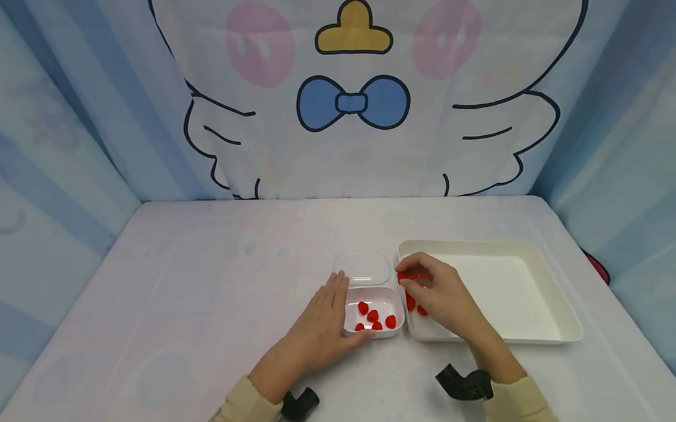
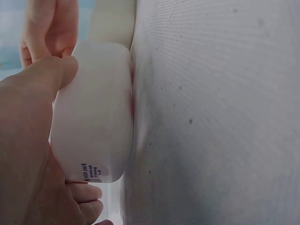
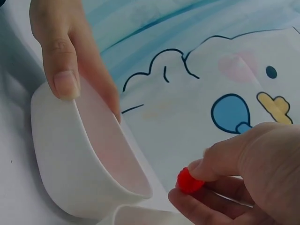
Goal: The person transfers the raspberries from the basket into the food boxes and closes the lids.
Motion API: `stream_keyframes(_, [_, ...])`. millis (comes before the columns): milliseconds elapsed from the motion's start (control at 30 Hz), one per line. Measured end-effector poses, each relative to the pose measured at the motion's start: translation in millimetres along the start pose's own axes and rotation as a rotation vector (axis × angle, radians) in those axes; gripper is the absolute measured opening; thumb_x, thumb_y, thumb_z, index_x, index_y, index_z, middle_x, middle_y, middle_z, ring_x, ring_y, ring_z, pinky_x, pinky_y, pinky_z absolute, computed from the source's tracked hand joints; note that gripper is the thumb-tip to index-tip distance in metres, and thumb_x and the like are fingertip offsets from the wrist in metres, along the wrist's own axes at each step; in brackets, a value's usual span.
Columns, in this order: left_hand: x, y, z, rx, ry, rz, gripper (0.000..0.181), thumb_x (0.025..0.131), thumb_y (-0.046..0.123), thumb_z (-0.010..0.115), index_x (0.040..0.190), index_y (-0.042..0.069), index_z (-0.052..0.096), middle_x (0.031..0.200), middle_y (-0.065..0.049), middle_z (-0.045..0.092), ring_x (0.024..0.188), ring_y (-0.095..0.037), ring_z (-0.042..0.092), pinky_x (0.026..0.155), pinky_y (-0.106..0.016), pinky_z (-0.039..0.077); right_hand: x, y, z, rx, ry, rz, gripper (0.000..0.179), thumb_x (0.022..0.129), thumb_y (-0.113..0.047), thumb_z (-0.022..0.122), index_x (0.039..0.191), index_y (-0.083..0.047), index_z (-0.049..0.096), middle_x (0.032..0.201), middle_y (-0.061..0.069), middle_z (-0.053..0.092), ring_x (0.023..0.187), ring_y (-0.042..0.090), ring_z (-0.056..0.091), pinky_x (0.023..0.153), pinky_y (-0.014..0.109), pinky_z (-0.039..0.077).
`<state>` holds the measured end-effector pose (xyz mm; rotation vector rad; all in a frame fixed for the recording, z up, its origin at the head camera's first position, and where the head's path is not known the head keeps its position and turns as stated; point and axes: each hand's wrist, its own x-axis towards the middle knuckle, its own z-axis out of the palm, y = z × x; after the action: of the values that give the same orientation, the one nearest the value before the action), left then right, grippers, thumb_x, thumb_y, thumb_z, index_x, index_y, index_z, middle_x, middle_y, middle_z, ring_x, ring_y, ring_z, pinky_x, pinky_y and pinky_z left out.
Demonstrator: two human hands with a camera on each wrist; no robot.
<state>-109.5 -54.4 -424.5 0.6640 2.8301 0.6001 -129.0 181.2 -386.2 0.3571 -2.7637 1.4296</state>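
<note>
My left hand (image 1: pixel 319 326) rests against a small white box (image 1: pixel 401 308), straight fingers along its left side and thumb over the near rim. Several red berry-like pieces (image 1: pixel 373 316) lie inside the box. Between thumb and fingers, my right hand (image 1: pixel 438 294) pinches a bumpy red berry-like piece (image 3: pixel 189 181). It is raised over the left end of a white tray (image 1: pixel 508 292). Below that hand, more red pieces (image 1: pixel 411 302) show in the tray, partly hidden by it. In the left wrist view, small dark print marks the box's side wall (image 2: pixel 98 112).
A clear plastic lid (image 1: pixel 364 268) lies just behind the box. The tray stands right beside the box on a pale tablecloth (image 1: pixel 179 291). A printed cartoon curtain (image 1: pixel 355 154) closes off the back, and blue striped curtains (image 1: pixel 46 184) hang at the sides.
</note>
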Motion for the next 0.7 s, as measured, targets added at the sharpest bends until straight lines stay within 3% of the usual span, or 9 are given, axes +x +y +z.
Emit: stream_keyframes(700, [-0.7, 1.4, -1.7, 0.014, 0.010, 0.000, 0.102, 0.089, 0.065, 0.057, 0.157, 0.002, 0.015, 0.166, -0.014, 0.017, 0.155, -0.029, 0.015, 0.124, -0.047, 0.023, -2.1, -6.1, 34.9, -0.077, -0.100, -0.189, 0.023, 0.087, 0.003, 0.068, 0.107, -0.007, 0.066, 0.104, 0.004, 0.070, 0.095, 0.015, 0.066, 0.090, 0.035, 0.059])
